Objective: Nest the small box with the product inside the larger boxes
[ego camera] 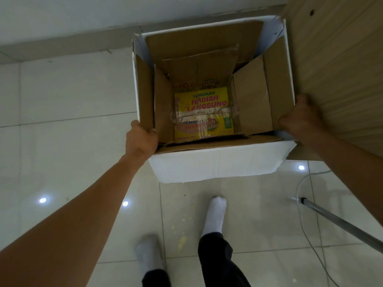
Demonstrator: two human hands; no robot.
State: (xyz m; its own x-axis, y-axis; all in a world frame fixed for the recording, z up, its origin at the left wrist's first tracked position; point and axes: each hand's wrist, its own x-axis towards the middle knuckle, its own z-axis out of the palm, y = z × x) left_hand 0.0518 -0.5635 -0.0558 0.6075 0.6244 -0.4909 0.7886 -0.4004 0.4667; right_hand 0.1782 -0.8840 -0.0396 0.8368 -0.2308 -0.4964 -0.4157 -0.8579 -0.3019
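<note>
Three nested boxes (217, 166), yellow box (204, 114) innermost

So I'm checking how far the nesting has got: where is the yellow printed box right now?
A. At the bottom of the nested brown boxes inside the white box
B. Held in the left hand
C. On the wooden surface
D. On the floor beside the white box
A: the yellow printed box lies down inside the brown boxes, within the white box that both hands grip by its sides.
</note>
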